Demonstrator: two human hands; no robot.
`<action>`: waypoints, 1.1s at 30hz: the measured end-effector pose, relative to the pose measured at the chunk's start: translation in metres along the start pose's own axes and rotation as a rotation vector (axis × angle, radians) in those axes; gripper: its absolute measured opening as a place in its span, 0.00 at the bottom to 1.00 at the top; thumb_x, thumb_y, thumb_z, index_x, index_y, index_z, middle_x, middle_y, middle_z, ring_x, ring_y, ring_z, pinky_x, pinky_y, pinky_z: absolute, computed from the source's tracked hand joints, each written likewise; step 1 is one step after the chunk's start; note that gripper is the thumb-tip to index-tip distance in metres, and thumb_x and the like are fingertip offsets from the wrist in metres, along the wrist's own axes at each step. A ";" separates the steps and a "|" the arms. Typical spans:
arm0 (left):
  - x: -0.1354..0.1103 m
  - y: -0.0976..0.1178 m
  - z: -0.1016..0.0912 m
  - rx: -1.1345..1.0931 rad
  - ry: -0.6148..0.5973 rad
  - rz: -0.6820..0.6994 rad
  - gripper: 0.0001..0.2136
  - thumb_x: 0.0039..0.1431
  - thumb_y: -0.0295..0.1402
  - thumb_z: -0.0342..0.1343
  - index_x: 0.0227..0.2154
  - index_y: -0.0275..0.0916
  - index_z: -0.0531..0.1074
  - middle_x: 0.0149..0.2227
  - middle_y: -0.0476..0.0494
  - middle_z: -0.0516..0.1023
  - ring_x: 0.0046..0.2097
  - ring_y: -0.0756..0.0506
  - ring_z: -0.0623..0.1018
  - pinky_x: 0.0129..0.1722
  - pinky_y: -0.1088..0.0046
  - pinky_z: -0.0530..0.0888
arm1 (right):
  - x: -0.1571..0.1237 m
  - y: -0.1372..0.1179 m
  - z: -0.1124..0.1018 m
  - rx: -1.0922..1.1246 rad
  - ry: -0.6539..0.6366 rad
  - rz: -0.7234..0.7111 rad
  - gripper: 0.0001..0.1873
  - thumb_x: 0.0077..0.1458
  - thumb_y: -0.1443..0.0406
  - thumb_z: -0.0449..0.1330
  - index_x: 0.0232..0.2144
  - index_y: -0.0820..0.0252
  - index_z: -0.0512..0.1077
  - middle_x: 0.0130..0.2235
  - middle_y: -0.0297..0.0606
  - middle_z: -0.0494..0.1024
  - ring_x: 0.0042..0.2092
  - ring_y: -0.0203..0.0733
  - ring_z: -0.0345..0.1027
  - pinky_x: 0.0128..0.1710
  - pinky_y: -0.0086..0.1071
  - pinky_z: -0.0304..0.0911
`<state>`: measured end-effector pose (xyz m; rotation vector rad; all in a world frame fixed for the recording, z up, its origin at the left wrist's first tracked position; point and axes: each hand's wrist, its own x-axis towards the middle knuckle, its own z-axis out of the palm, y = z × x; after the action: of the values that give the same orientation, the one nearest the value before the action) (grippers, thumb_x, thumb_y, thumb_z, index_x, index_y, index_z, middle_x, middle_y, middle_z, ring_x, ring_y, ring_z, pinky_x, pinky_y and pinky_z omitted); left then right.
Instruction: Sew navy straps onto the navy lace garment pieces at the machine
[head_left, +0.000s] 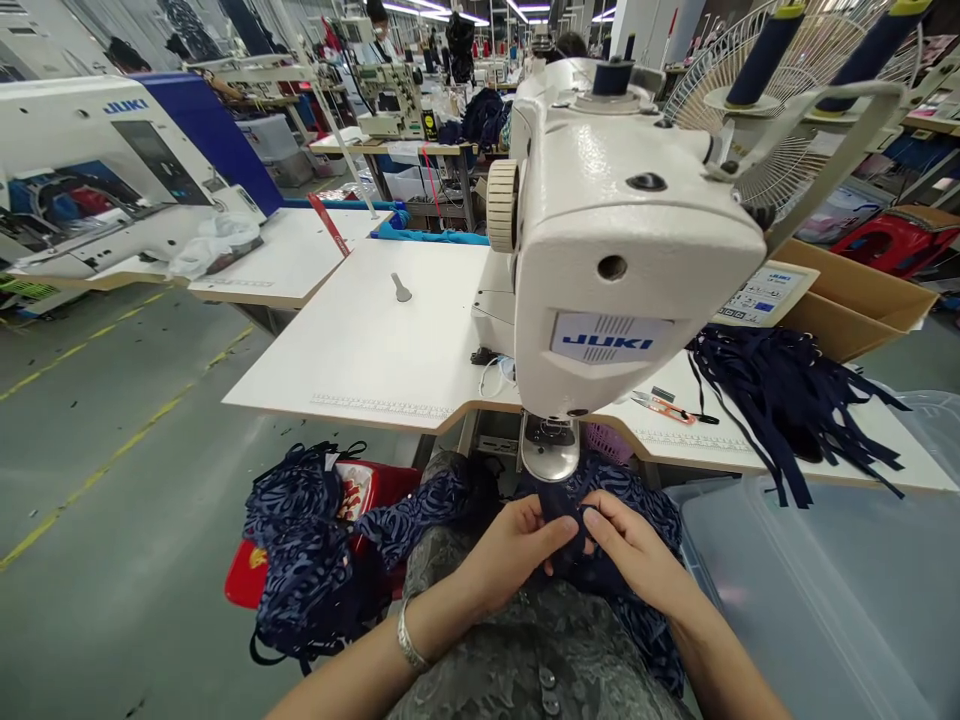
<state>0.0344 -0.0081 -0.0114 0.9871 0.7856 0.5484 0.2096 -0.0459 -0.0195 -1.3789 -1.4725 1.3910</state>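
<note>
My left hand (pixel 510 555) and my right hand (pixel 630 550) meet just below the sewing machine's arm, both pinching a dark navy patterned fabric piece (pixel 570 505) between thumbs and fingers. The fabric runs up under the metal presser area (pixel 550 450) of the white JUKI sewing machine (pixel 607 250). More of the same navy fabric (pixel 315 550) hangs to the left over a red bin (pixel 244 585). A silver bracelet (pixel 409 640) circles my left wrist.
A pile of navy strips (pixel 787 400) lies on the white table (pixel 360 340) at right, beside orange thread snips (pixel 664 405). A clear plastic tub (pixel 825 590) stands at right, a cardboard box (pixel 855 300) behind. Other machines and workers fill the background.
</note>
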 end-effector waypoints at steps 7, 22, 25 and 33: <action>-0.003 0.007 -0.001 0.233 -0.085 0.069 0.13 0.57 0.42 0.56 0.30 0.35 0.73 0.24 0.48 0.73 0.28 0.49 0.71 0.30 0.75 0.65 | -0.003 -0.001 0.013 -0.245 0.193 -0.184 0.14 0.67 0.59 0.43 0.30 0.56 0.61 0.30 0.33 0.65 0.33 0.38 0.61 0.34 0.30 0.59; 0.003 0.006 -0.009 0.223 0.120 0.104 0.14 0.58 0.43 0.55 0.32 0.36 0.75 0.30 0.43 0.78 0.28 0.48 0.72 0.25 0.74 0.69 | 0.014 0.010 0.004 -0.512 0.502 -0.409 0.09 0.63 0.59 0.51 0.43 0.55 0.66 0.45 0.44 0.71 0.50 0.50 0.62 0.50 0.45 0.57; 0.005 0.003 -0.011 0.150 0.205 0.085 0.15 0.54 0.44 0.59 0.34 0.35 0.75 0.29 0.45 0.76 0.23 0.51 0.70 0.24 0.75 0.67 | 0.007 0.015 0.010 -0.398 0.534 -0.341 0.11 0.64 0.57 0.49 0.40 0.55 0.67 0.42 0.43 0.71 0.47 0.48 0.66 0.47 0.41 0.61; 0.000 -0.001 -0.015 0.136 0.229 0.064 0.17 0.53 0.46 0.60 0.34 0.34 0.78 0.25 0.47 0.75 0.25 0.50 0.70 0.27 0.75 0.65 | 0.015 0.022 0.030 -0.216 0.279 -0.126 0.14 0.64 0.57 0.49 0.40 0.57 0.70 0.37 0.38 0.77 0.39 0.42 0.71 0.38 0.31 0.66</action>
<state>0.0225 -0.0008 -0.0167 1.0894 1.0085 0.6787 0.1831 -0.0419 -0.0496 -1.5144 -1.5238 0.9394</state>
